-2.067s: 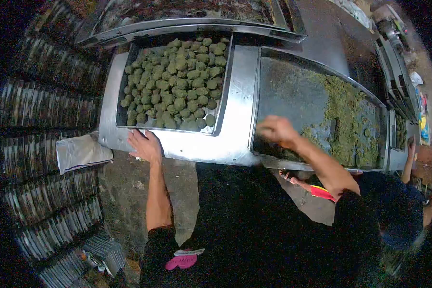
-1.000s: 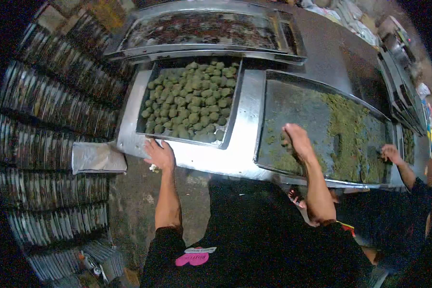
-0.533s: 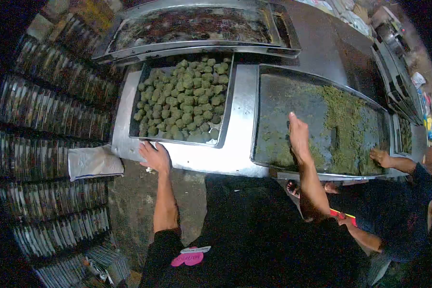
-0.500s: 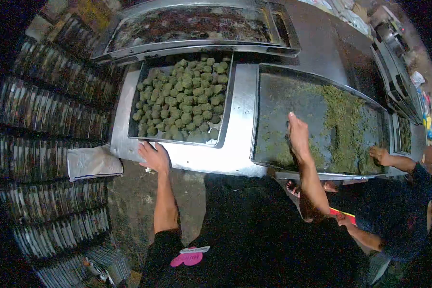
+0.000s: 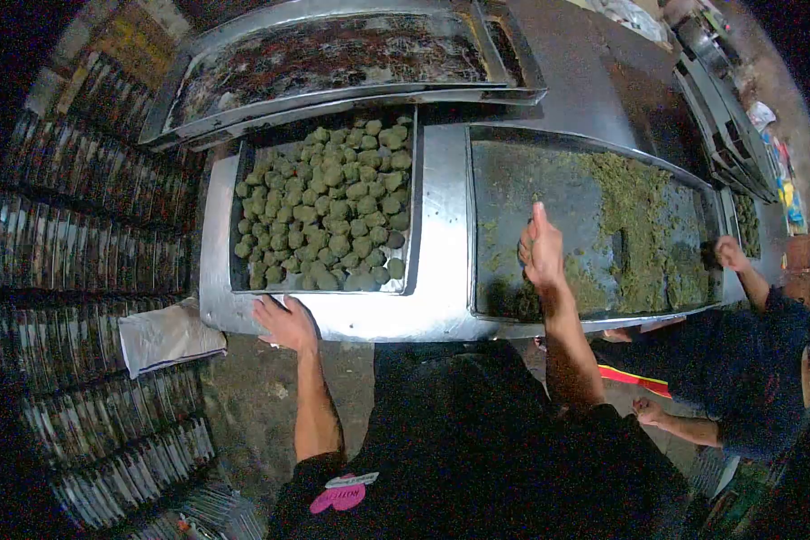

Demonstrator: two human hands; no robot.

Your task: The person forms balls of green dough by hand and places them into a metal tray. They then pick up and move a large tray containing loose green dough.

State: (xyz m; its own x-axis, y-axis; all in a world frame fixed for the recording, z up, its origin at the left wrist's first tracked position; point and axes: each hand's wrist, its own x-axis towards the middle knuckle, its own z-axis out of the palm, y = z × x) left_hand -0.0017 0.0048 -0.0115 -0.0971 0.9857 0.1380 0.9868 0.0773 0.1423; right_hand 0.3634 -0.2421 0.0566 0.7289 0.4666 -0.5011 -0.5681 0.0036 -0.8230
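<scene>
On steel table [image 5: 444,225], ball tray [image 5: 414,225] w/ green balls [image 5: 333,211] sits L of mix tray [image 5: 513,180] w/ green mix [image 5: 643,256], L hand [image 5: 286,324], fingers spread, at table's near edge by ball tray, R hand [image 5: 542,250], part-curled, over mix tray, can't tell if pinching anything.

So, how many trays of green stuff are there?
3: the ball-filled tray on the left, the crumb-strewn tray by the right hand, and the small tray at the far right. Others may be hidden.
</scene>
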